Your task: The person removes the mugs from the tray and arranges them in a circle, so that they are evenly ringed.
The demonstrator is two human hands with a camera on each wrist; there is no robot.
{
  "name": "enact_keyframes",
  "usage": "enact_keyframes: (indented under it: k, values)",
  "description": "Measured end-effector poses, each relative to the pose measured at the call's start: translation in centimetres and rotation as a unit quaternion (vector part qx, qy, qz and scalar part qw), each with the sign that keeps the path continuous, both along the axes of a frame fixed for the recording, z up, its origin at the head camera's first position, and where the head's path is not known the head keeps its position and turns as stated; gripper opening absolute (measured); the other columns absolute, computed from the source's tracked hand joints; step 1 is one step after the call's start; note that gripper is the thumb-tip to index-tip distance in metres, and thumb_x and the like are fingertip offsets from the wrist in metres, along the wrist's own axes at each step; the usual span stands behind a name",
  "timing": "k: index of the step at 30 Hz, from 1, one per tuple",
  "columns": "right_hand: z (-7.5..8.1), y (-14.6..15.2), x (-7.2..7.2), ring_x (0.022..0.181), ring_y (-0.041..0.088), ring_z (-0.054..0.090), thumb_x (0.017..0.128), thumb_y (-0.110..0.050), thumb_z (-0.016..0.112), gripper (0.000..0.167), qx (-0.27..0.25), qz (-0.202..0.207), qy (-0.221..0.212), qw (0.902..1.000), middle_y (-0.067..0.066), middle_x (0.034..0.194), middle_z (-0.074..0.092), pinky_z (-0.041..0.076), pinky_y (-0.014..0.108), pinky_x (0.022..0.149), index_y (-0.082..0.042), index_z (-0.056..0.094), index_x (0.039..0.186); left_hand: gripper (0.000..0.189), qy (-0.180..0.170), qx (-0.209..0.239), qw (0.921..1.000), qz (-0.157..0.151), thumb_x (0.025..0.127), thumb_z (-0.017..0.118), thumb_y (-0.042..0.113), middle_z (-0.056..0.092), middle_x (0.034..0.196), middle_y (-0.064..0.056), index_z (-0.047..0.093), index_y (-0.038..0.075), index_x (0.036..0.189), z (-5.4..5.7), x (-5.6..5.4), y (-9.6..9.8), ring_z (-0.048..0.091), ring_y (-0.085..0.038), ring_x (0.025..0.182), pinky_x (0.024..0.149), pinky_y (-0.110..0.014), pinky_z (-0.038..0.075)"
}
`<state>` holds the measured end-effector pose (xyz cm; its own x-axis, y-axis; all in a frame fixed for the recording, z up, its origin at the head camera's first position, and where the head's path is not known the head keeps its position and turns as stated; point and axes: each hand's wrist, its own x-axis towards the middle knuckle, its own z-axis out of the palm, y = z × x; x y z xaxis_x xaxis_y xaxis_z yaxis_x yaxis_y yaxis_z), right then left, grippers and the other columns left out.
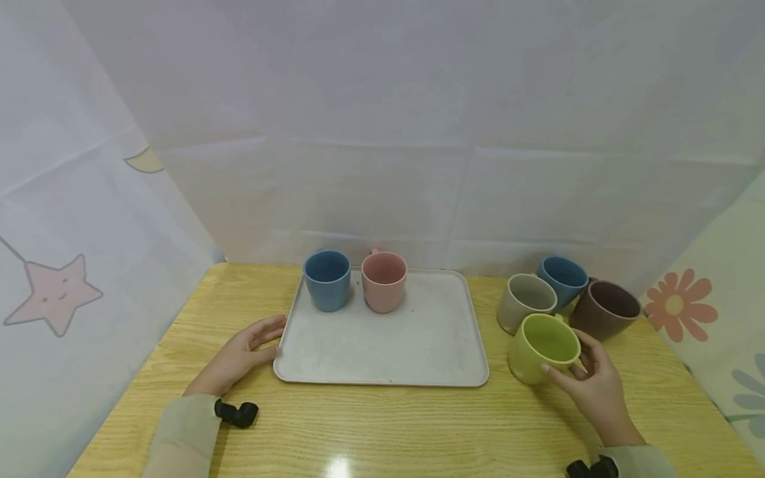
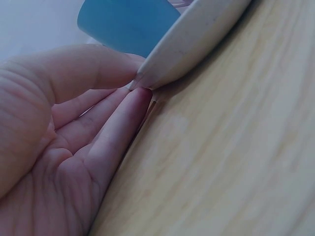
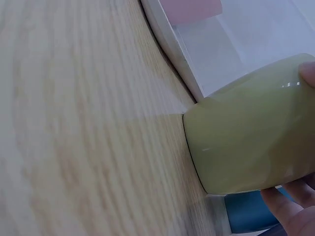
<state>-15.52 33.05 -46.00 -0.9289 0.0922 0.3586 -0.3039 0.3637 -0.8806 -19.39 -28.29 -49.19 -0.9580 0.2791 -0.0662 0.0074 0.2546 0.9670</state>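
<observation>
At the right, my right hand (image 1: 594,388) grips a yellow-green mug (image 1: 542,352) near its rim, thumb on the near side and fingers on the far right side. The mug is upright; in the right wrist view its base is right at the tabletop, close to the tray's corner. My left hand (image 1: 239,355) lies at the left edge of a white tray (image 1: 382,355). Its fingers are extended, and thumb and fingertips touch the tray's rim in the left wrist view. On the tray stand a blue mug (image 1: 328,285) and a pink mug (image 1: 384,285).
Behind the yellow-green mug stand a pale grey mug (image 1: 522,302), a second blue mug (image 1: 562,279) and a dark brown mug (image 1: 603,311), grouped closely. The wooden table (image 1: 370,425) ends at a white cloth backdrop (image 1: 370,166) with printed figures on its sides.
</observation>
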Motion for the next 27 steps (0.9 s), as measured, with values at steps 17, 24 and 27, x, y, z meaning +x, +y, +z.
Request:
enact_keyframes:
  k: [17,24,27]
  values:
    - [0.3,0.1,-0.6,0.124,-0.006,0.041,0.089,0.005,0.074,0.086,0.037,0.033,-0.046,0.9977,0.008,0.147,0.034,0.043,0.005,0.090,0.000,0.020,0.156,0.073,-0.006,0.008,1.0000,0.000,0.097,0.070,0.012,0.030,0.162,-0.021,0.030,0.003,0.158,0.1,0.0,0.1,0.029,-0.040,0.147,0.096,-0.015,0.046]
    - [1.2,-0.2,-0.5,0.123,-0.004,0.039,0.087,0.002,0.078,0.095,0.084,-0.006,-0.024,0.9962,0.017,0.153,0.032,0.038,0.003,0.089,-0.009,0.020,0.162,0.072,-0.001,0.001,1.0000,0.003,0.097,0.069,0.011,0.031,0.162,-0.020,0.031,0.002,0.158,0.1,0.1,0.2,0.030,-0.041,0.146,0.096,-0.014,0.045]
    - [1.7,-0.7,-0.6,0.123,0.000,0.045,0.082,0.010,0.078,0.087,0.074,-0.035,0.046,0.9956,0.006,0.143,0.044,0.041,0.007,0.093,-0.005,0.035,0.156,0.072,0.001,-0.003,1.0000,0.005,0.097,0.069,0.011,0.031,0.162,-0.020,0.031,0.003,0.158,0.2,0.1,0.3,0.031,-0.040,0.146,0.096,-0.014,0.045]
